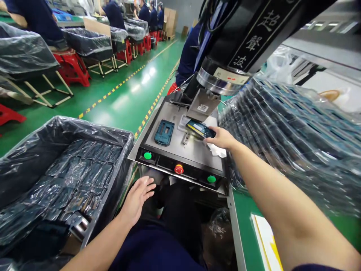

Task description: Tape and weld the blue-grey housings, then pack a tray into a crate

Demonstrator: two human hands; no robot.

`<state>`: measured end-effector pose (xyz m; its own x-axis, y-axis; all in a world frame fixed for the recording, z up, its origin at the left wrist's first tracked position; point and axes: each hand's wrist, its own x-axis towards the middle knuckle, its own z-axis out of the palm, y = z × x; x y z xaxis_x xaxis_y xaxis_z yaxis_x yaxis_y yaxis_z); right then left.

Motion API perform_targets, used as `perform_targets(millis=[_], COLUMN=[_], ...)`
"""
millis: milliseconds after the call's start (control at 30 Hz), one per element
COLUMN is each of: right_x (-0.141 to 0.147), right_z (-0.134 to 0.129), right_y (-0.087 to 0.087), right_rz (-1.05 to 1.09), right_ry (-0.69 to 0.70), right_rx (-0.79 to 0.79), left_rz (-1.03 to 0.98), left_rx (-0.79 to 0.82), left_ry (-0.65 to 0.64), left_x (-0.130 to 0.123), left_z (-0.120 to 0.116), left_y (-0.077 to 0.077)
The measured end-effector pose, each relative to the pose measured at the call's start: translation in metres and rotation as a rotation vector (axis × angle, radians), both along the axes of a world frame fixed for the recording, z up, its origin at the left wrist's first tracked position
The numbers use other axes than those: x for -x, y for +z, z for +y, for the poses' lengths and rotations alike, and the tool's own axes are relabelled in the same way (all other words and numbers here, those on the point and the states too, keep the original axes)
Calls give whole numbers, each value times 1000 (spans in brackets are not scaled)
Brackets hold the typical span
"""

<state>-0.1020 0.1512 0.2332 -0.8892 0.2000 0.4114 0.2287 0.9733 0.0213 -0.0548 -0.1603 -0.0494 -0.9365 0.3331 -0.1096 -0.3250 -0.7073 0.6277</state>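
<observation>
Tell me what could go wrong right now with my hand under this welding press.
1. The right hand holds the dark teal plastic part directly below the steel press head; fingers could be pinched if it descends.
2. The left hand hovers close to the round green button, so an accidental press seems possible.
3. The tilted part may seat crookedly.

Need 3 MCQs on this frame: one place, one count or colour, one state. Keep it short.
1. Where does the teal part lie?
A. on the machine plate
B. in the left bin
C. on the floor

2. How many green buttons are on the front panel?
A. one
B. two
C. three

3. What is the left hand doing?
A. gripping a part
B. pressing the red button
C. open, holding nothing

Answers:
1 A: it rests on the plate, left of the part in the right hand.
2 B: green buttons and flank the red button.
3 C: fingers spread, below the panel.
</observation>
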Motion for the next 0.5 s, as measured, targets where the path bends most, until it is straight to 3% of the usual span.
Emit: perform_targets(millis=[267,500], right_x=[59,67], right_z=[18,13], right_y=[32,37], right_rz=[-80,-125], right_ry=[81,5], right_rx=[67,107], left_rz=[-33,-60], left_rx=[8,23], left_ry=[68,71], left_x=[17,23], left_z=[-14,-16], left_y=[-17,-20])
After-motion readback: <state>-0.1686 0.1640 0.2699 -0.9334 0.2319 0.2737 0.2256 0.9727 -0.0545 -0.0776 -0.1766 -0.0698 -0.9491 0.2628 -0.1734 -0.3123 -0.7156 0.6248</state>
